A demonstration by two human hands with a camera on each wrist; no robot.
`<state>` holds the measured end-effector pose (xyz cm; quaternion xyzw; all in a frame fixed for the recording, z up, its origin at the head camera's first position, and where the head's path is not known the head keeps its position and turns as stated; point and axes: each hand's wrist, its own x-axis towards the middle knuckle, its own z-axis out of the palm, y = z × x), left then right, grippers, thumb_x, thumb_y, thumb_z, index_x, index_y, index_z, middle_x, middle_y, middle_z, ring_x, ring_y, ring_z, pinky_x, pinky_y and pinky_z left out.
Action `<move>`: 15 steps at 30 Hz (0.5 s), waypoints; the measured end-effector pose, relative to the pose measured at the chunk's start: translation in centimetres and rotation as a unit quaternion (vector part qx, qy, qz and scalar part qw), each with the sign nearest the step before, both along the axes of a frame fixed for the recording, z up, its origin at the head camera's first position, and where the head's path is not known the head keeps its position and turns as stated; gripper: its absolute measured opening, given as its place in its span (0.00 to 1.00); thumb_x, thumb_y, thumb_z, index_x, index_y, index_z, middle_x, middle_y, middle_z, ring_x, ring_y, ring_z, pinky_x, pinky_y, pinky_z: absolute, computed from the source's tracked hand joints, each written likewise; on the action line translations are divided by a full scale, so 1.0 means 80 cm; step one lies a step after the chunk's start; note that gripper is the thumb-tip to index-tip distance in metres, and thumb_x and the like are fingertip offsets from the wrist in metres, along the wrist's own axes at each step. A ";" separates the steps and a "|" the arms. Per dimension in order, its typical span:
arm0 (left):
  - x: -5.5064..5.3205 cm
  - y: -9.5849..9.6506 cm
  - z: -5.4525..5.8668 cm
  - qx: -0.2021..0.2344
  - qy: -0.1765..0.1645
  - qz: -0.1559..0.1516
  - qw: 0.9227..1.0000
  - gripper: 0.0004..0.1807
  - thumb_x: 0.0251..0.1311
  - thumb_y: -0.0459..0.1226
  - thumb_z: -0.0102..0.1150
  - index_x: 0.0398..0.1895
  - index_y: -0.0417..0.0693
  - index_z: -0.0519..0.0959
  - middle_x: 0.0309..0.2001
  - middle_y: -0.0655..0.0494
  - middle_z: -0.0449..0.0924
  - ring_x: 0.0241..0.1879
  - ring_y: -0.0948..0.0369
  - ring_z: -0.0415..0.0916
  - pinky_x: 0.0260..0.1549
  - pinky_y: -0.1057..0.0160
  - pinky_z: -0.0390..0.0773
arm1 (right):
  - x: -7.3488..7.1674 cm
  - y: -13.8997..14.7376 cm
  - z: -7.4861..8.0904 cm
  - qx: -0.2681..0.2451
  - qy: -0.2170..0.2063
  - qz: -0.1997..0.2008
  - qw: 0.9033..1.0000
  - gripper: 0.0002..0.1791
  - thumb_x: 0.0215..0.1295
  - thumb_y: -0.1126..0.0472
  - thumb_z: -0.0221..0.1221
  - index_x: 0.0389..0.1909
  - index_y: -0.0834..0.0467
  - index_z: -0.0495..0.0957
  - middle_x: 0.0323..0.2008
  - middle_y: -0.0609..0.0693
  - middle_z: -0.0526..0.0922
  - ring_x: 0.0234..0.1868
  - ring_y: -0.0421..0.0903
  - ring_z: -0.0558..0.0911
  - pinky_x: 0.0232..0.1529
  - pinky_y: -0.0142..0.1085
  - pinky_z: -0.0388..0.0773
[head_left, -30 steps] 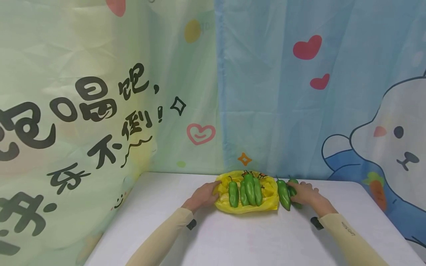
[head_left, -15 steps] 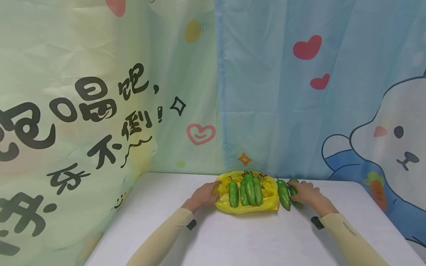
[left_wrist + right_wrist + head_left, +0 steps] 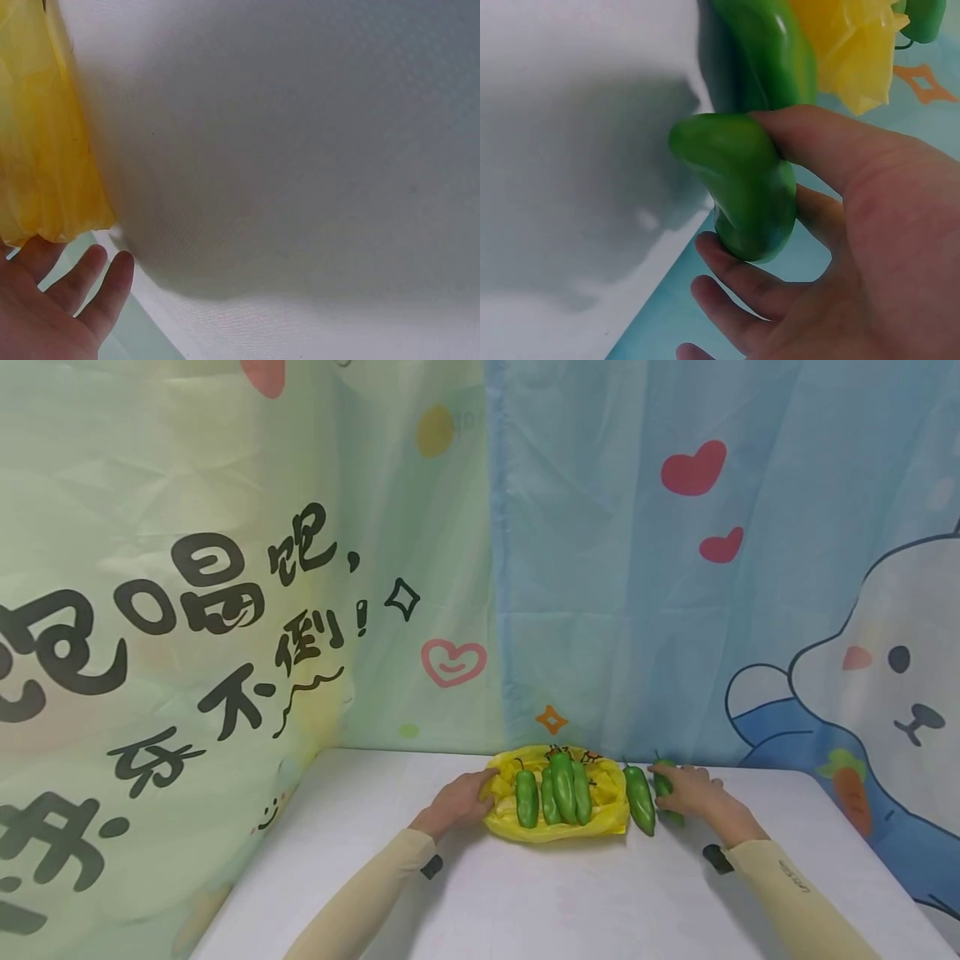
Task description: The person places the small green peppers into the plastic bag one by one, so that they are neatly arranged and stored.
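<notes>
My left hand [image 3: 461, 797] holds the left rim of a crumpled yellow plastic bag [image 3: 506, 831]. In the left wrist view, two fingers extend apart from the bag and the thumb is out of sight. Several green peppers [image 3: 563, 789] lie on the bag, one a little apart on the left. My right hand [image 3: 692, 793] grips a curved green pepper [image 3: 742, 180] between thumb and fingers, to the right of the bag. Another green pepper [image 3: 639, 800] lies between that hand and the bag, close to the bag's right edge.
Everything rests on a white table [image 3: 555, 893], whose back edge meets printed curtains [image 3: 570, 568] just behind the bag. A small black object [image 3: 717, 859] sits at the right wrist, and a similar dark piece [image 3: 432, 866] at the left wrist.
My right hand has shifted very slightly to the right with the pepper, which shows a little more. The left hand, the bag and the other peppers stay in place.
</notes>
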<state>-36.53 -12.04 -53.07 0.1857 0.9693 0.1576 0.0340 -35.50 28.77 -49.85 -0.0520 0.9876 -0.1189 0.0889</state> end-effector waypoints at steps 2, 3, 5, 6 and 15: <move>0.000 0.000 0.000 0.001 -0.001 -0.001 1.000 0.31 0.69 0.45 0.49 0.75 0.52 0.65 0.69 0.49 0.74 0.69 0.51 0.71 0.69 0.51 0.70 | 0.000 0.000 0.001 -0.002 0.002 0.000 1.000 0.38 0.61 0.53 0.66 0.70 0.62 0.66 0.64 0.81 0.64 0.59 0.81 0.66 0.57 0.81 0.60; 0.000 0.000 0.001 0.001 -0.001 -0.002 1.000 0.31 0.69 0.44 0.49 0.75 0.51 0.65 0.69 0.49 0.74 0.69 0.51 0.71 0.69 0.51 0.70 | 0.000 0.001 0.003 -0.003 0.002 0.001 1.000 0.38 0.61 0.53 0.65 0.70 0.61 0.66 0.65 0.81 0.63 0.60 0.81 0.66 0.57 0.81 0.60; 0.000 0.000 0.001 0.002 0.000 -0.003 1.000 0.31 0.68 0.44 0.49 0.74 0.51 0.65 0.69 0.49 0.74 0.69 0.51 0.71 0.69 0.50 0.70 | 0.000 0.001 0.006 -0.002 0.005 0.004 1.000 0.38 0.61 0.53 0.66 0.70 0.62 0.66 0.65 0.80 0.63 0.60 0.82 0.65 0.56 0.80 0.61; 0.000 0.000 0.001 0.001 0.000 -0.003 1.000 0.31 0.69 0.44 0.49 0.75 0.51 0.65 0.69 0.49 0.74 0.69 0.51 0.71 0.69 0.50 0.70 | 0.001 0.001 0.008 -0.003 0.006 0.005 1.000 0.38 0.61 0.53 0.65 0.70 0.62 0.66 0.65 0.80 0.63 0.59 0.82 0.66 0.56 0.80 0.61; -0.001 0.000 0.001 0.000 0.000 -0.004 1.000 0.31 0.68 0.44 0.50 0.74 0.51 0.65 0.69 0.49 0.74 0.68 0.50 0.71 0.69 0.50 0.70 | 0.006 -0.005 0.021 -0.004 0.024 0.020 0.999 0.37 0.61 0.52 0.65 0.70 0.61 0.67 0.65 0.79 0.66 0.57 0.81 0.68 0.54 0.79 0.64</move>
